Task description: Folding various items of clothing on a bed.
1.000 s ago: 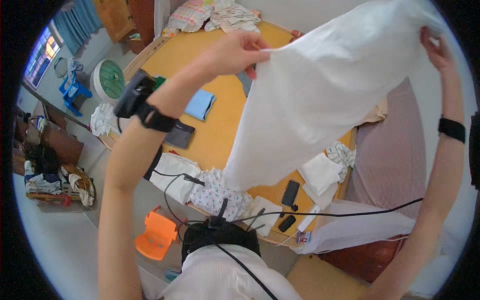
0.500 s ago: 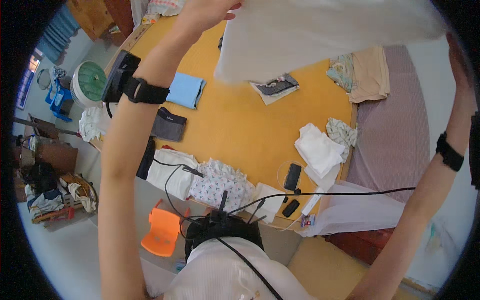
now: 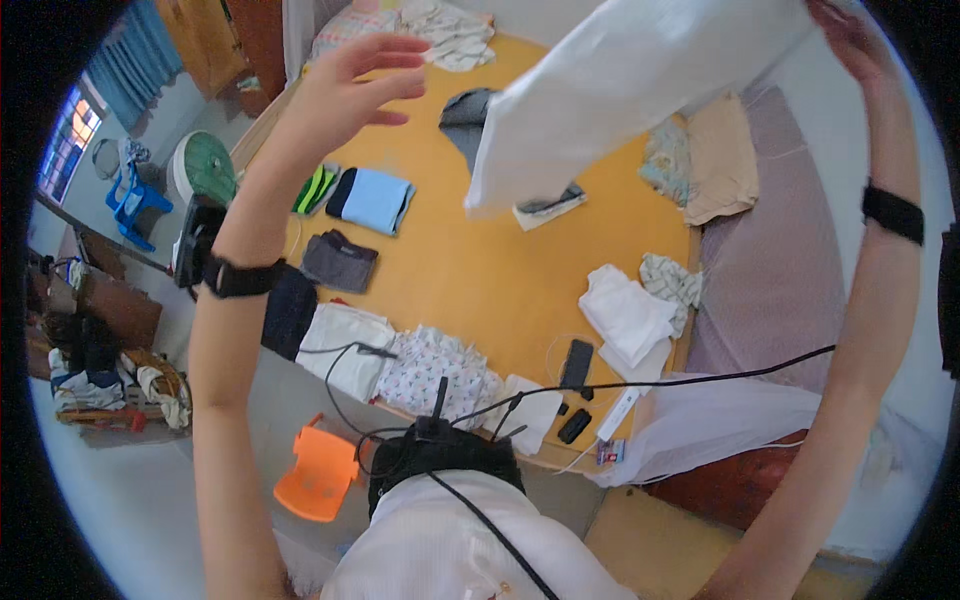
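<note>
A large white cloth (image 3: 620,85) hangs in the air over the far part of the yellow bed board, its left end drooping. My right hand (image 3: 852,40), raised at the far right, grips the cloth's upper right corner; some of its fingers are lost at the dark rim. My left hand (image 3: 360,88) is raised at the far left, off the cloth, with fingers stretched out and slightly apart, holding nothing. Beneath the cloth lie a grey garment (image 3: 466,125) and a small dark-and-white folded piece (image 3: 552,206), both partly covered.
Folded light-blue cloth (image 3: 375,200), grey shorts (image 3: 340,262) and a flowered garment (image 3: 435,372) lie along the board's left and near edges. On the right are white clothes (image 3: 628,312), a phone (image 3: 576,364) and beige shorts (image 3: 722,160). A black cable (image 3: 700,381) crosses in front of me.
My left hand has come away from the cloth, moving left and nearer. The cloth's left end has swung right and narrowed, while my right hand has moved left and still holds its corner.
</note>
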`<state>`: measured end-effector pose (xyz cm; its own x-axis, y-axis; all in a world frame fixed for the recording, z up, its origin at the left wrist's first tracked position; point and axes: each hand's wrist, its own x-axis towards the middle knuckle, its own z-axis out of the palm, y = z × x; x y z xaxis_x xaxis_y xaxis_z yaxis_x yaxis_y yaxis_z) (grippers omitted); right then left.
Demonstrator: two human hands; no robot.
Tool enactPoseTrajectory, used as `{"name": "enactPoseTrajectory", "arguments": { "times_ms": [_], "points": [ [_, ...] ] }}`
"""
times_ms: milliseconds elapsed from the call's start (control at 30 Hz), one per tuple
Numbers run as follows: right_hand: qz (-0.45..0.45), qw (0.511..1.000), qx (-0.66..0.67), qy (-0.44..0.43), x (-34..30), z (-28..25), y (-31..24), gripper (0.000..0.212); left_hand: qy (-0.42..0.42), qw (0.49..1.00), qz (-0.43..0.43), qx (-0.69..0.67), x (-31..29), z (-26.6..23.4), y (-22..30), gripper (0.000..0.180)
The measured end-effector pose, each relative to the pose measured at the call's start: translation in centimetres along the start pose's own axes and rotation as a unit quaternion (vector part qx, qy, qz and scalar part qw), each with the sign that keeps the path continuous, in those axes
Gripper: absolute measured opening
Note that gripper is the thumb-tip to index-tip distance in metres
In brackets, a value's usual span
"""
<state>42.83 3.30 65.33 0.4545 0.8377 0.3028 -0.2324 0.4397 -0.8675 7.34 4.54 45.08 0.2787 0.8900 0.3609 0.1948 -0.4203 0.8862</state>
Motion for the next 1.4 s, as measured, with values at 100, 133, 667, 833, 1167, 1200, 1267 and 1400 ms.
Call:
{"name": "enactPoseTrajectory", "arguments": {
  "times_ms": [100, 133, 667, 833, 1167, 1200, 1267, 1400],
  "points": [
    [0.144, 0.977, -0.051, -0.151, 5.6, -2.1, 0.7, 0.031, -0.001, 1.0, -0.019, -0.012, -1.6, -1.3, 2.4, 0.033],
    [0.184, 0.934, -0.178, -0.25, 7.2, -2.4, 2.0, 0.038, -0.004, 1.0, -0.023, -0.019, -1.9, -1.1, 2.9, 0.033],
    [0.079, 0.697, -0.502, -0.506, -4.5, 2.6, -1.2, 0.044, 0.012, 0.985, 0.171, -0.003, 1.3, 3.7, 9.3, 0.042],
    [0.022, 0.655, -0.521, -0.547, -6.9, 4.0, -1.4, 0.04, -0.006, 0.976, 0.219, -0.003, 3.6, 6.9, 11.4, 0.045],
    [-0.06, 0.667, -0.522, -0.528, -9.3, 1.3, -1.5, 0.04, -0.121, 0.971, 0.165, -0.126, 3.8, 7.3, 12.5, 0.031],
    [-0.069, 0.64, -0.57, -0.511, -9.3, 1.1, -1.7, 0.041, -0.123, 0.971, 0.16, -0.125, 3.7, 7.5, 12.6, 0.031],
    [-0.069, 0.613, -0.612, -0.495, -9.4, 0.7, -2.1, 0.042, -0.11, 0.98, 0.144, -0.078, 3.4, 7.8, 12.6, 0.024],
    [-0.013, 0.605, -0.601, -0.522, -9.7, 0.3, -2.5, 0.041, -0.141, 0.976, 0.134, -0.098, 3.1, 7.8, 12.9, 0.027]
  ]
}}
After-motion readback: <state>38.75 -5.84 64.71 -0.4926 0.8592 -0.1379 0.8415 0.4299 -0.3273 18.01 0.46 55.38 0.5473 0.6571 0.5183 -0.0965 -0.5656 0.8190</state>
